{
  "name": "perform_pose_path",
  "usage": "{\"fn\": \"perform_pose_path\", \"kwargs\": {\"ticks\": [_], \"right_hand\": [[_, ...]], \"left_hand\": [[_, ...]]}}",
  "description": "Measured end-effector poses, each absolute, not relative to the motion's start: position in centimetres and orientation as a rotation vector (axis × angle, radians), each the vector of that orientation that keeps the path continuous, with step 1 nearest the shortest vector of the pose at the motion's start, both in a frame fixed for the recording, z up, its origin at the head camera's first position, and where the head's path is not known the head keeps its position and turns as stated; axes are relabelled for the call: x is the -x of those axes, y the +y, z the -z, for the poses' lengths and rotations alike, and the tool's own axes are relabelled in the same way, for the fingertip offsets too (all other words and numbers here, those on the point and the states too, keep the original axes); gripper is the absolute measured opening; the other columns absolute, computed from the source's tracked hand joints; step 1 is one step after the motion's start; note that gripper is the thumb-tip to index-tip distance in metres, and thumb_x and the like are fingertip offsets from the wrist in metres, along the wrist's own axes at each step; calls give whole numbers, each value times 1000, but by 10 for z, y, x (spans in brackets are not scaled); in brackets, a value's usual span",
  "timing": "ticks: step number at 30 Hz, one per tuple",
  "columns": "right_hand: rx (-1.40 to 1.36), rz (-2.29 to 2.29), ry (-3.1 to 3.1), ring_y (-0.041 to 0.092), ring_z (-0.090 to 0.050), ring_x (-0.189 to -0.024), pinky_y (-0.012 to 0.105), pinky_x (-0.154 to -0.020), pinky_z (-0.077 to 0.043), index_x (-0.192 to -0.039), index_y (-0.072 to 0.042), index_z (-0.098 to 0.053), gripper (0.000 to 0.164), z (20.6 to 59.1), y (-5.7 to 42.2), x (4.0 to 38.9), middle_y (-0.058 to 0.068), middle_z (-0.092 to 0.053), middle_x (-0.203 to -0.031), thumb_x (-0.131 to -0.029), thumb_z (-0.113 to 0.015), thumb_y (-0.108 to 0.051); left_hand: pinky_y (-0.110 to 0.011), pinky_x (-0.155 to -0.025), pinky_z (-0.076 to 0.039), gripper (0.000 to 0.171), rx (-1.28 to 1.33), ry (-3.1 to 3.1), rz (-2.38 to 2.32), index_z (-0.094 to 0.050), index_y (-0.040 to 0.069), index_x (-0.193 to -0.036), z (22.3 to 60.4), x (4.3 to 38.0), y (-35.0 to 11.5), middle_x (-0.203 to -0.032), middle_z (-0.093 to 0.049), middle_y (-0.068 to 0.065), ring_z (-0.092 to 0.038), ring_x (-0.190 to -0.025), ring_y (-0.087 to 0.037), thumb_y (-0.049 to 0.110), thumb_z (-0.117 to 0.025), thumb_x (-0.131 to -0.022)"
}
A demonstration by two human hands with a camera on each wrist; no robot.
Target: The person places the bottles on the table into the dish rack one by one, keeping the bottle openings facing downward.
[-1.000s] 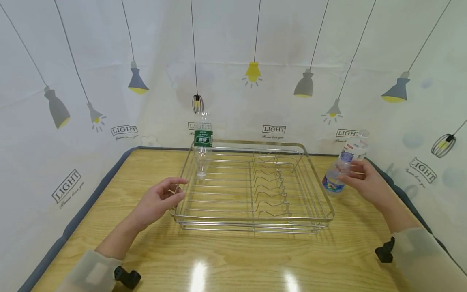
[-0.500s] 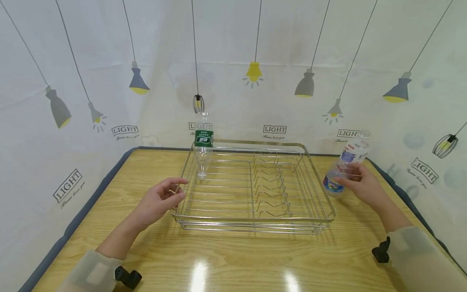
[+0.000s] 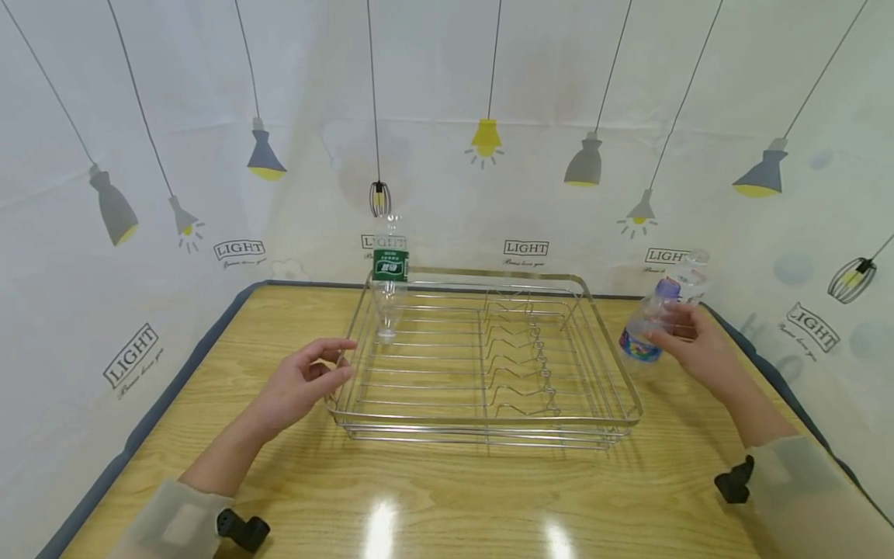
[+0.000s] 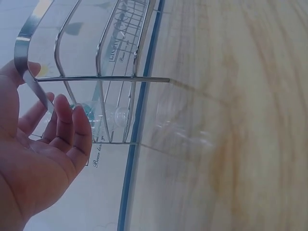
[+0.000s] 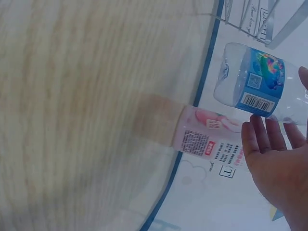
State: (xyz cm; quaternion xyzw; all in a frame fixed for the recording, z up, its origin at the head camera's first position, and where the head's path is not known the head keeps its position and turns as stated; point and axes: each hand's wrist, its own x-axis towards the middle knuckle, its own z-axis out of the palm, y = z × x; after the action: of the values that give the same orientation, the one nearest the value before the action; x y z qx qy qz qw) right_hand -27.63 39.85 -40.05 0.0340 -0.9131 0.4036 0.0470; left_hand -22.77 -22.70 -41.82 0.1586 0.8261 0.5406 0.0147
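My right hand [image 3: 698, 345] holds a clear plastic bottle [image 3: 644, 330] with a purple neck and a colourful blue label. In the right wrist view the bottle's base [image 5: 232, 74] hangs clear of the wood. Behind it stands another clear bottle [image 3: 691, 279] with a pink and white label [image 5: 211, 134]. At the left side of the metal dish rack [image 3: 482, 420] is my left hand [image 3: 299, 387], fingers loosely bent about the flat rim [image 4: 21, 50] with a gap between thumb and fingers. A green-labelled bottle [image 3: 389, 265] stands upside down in the rack's back left.
The rack sits mid-table with a row of bent wire dividers [image 3: 520, 361] on its right half. A wooden tabletop [image 3: 461, 497] stretches in front. White cloth printed with lamps [image 3: 447, 78] encloses the back and sides, and a dark blue border [image 3: 161, 396] edges the table.
The right hand has raised the blue-labelled bottle a little and turned it more upright, so it covers more of the bottle behind. The left hand and the rack stay nearly still.
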Motion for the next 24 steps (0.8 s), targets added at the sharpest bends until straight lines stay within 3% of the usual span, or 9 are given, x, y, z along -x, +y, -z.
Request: {"fn": "perform_pose_path", "kwargs": {"ticks": [4, 7, 10, 14, 20, 24], "right_hand": [[-97, -1188, -2750, 35, -52, -135, 7, -81, -47, -172, -2, -26, 84, 393, 395, 273, 29, -44, -162, -111, -62, -48], [-93, -1181, -2730, 38, -51, -138, 7, -80, -47, -172, -5, -27, 83, 387, 393, 271, 27, -45, -161, -111, -62, -49], [-99, -1183, -2708, 18, -56, -130, 6, -80, -47, -172, -6, -27, 82, 380, 391, 270, 23, -45, -160, -111, -62, -48], [-141, -1218, -2642, -9, -51, -112, 5, -81, -49, -170, -6, -30, 77, 371, 387, 268, 11, -49, -151, -111, -65, -42], [-234, -1248, -2536, -10, -55, -112, 3, -86, -50, -165, -9, -38, 67, 355, 375, 261, -18, -52, -132, -110, -68, -33], [-294, -1278, -2490, -9, -57, -114, 2, -89, -49, -164, -13, -42, 61, 346, 363, 256, -23, -54, -130, -110, -69, -26]], "left_hand": [[-33, -74, -57, 44, -486, 2606, -1675, -62, 10, -150, 416, 227, -232, -125, -62, -17, -63, -83, -15, 24, -69, -110], [-33, -76, -59, 41, -490, 2624, -1693, -62, 9, -149, 413, 228, -233, -121, -62, -14, -63, -81, -16, 22, -69, -110], [-31, -77, -59, 41, -512, 2630, -1713, -62, 5, -148, 407, 227, -233, -118, -62, -11, -63, -80, -19, 20, -67, -111], [-28, -72, -56, 40, -550, 2646, -1737, -63, 2, -146, 397, 223, -231, -113, -63, -5, -61, -78, -17, 20, -68, -111], [-27, -71, -53, 36, -607, 2655, -1754, -65, 4, -143, 382, 220, -225, -110, -64, -1, -60, -78, -16, 19, -68, -110], [-27, -71, -54, 32, -658, 2647, -1742, -67, 10, -141, 374, 219, -219, -112, -64, -3, -61, -80, -18, 18, -68, -110]]}}
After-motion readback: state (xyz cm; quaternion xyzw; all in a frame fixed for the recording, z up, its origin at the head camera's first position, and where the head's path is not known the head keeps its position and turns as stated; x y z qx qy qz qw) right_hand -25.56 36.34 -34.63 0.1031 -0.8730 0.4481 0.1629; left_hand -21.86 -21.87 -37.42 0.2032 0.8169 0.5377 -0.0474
